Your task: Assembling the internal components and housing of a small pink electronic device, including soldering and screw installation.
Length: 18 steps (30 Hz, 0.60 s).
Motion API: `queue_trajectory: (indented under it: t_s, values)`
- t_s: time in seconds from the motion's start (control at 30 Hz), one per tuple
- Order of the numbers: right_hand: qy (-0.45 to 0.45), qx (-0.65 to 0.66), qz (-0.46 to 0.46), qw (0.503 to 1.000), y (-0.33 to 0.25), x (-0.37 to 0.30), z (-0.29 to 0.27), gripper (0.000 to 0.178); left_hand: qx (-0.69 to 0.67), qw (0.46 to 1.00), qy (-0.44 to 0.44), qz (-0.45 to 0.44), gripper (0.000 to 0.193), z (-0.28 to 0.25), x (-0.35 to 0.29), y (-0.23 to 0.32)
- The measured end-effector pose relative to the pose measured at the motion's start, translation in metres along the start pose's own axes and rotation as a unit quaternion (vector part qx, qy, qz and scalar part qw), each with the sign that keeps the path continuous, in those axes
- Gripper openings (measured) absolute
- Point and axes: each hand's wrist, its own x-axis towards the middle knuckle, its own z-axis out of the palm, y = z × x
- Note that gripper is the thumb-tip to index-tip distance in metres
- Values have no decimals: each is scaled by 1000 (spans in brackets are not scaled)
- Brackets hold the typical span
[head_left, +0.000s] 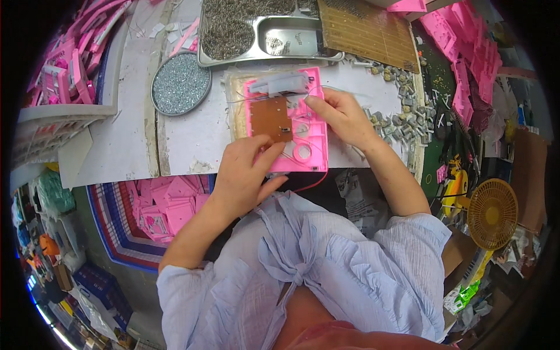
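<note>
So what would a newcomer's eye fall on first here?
Probably the bright pink plastic housing near the centre, with a brown board inside, between the left hand and right hand. Next, the round dish of small silvery pieces to its left, and the yellowish fan toward the right edge.

The casing (318, 131) is pink, its board (270, 119) brown, the shirt (367, 274) plain pale blue.

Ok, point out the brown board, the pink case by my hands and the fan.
Brown board (270, 119): head view, middle of its flat face.
Pink case (318, 139): head view, bare right side.
Fan (493, 213): head view, middle of its round grille.
</note>
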Motion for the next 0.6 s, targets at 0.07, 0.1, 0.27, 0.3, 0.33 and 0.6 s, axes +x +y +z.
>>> queue_trajectory:
  t_s: [0.07, 0.1, 0.27, 0.3, 0.33, 0.6]
  values:
    - [48, -178, -52, 982, -5, 6, 1, 42, 30, 999, -30, 15, 48, 5, -2, -10]
    - [72, -252, -84, 961, -6, 8, 3, 44, 38, 998, -41, 20, 50, 7, -5, -16]
    - [123, -376, -156, 905, 8, 20, 6, 46, 83, 993, -71, 33, 48, -4, 3, -26]
    - [119, -377, -154, 906, 6, 24, 6, 47, 86, 993, -77, 35, 48, -9, 6, -31]
    - [116, -378, -152, 906, 3, 26, 4, 48, 89, 992, -83, 38, 48, -10, 8, -36]
    - [72, -203, -70, 974, -20, 7, -25, 51, 86, 987, -133, 10, 53, -15, 16, -24]
